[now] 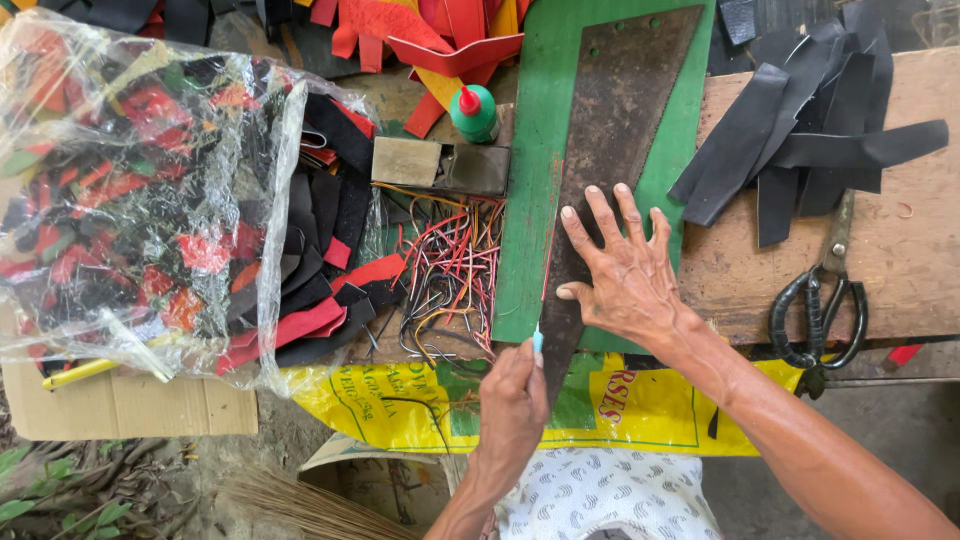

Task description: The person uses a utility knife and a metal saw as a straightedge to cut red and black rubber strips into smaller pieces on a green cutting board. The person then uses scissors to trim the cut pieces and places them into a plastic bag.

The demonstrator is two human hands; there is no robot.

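- Two hands at work — right hand (622,270) spread flat on the rusty metal plate (610,150)
- Left hand (513,385) grips a small blade (537,340) at the plate's near edge
- Red strip (549,250) along the edge looks barely cut yet

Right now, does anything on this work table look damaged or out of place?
The metal plate under the right hand is rusty all over. A tangle of coloured wires lies loose beside the green mat.

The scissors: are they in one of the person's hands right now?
No, the scissors lie untouched on the wooden bench, right of the right hand.
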